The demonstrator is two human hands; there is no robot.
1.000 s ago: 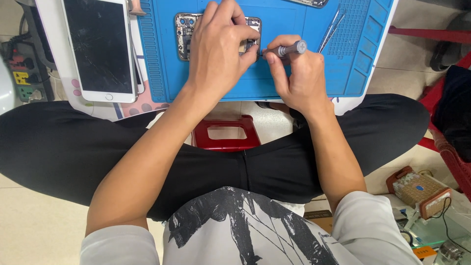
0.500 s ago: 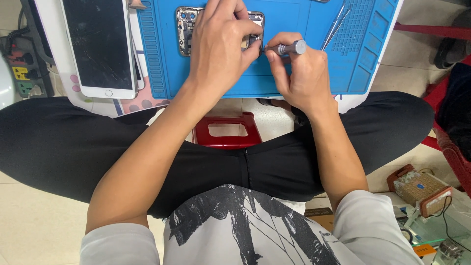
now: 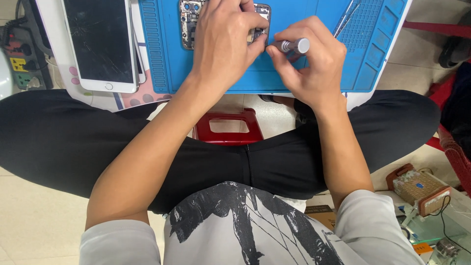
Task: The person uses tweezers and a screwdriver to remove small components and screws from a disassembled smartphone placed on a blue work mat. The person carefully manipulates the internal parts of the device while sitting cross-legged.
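Nothing much has shifted since the earlier frame: both hands hold the same posture over the opened phone point(image 3: 189, 22), and the view has only slid a little so the phone sits closer to the top edge.

Opened phone lies back-off on the blue repair mat point(image 3: 294, 78), upper middle, boards exposed. Left hand point(image 3: 223, 44) lies over most of it, fingers curled and pinching something at the phone's lower right corner; too small to tell what. Right hand point(image 3: 309, 66) has its grip closed on a small silver precision screwdriver point(image 3: 292, 45), shaft lying nearly flat, tip aimed at that same corner and hidden behind the left fingers.

Risks, as I judge them:
- Driver is at a shallow angle. If the tip isn't seated square it can cam out, strip the screw head or skid across the board.
- Left fingertips sit right at the tip. A slip jabs them.
- Any freed screw is tiny; off the mat it drops past the knees to the floor near the red stool point(image 3: 226, 127).
- Mat overhangs the worktop edge toward the lap, so leaning on it could tip things.

Metal tweezers point(image 3: 346, 17) lie near the right hand, on the mat. White phone with cracked screen point(image 3: 100, 44) lies to the left, just off the mat, well apart from the work.
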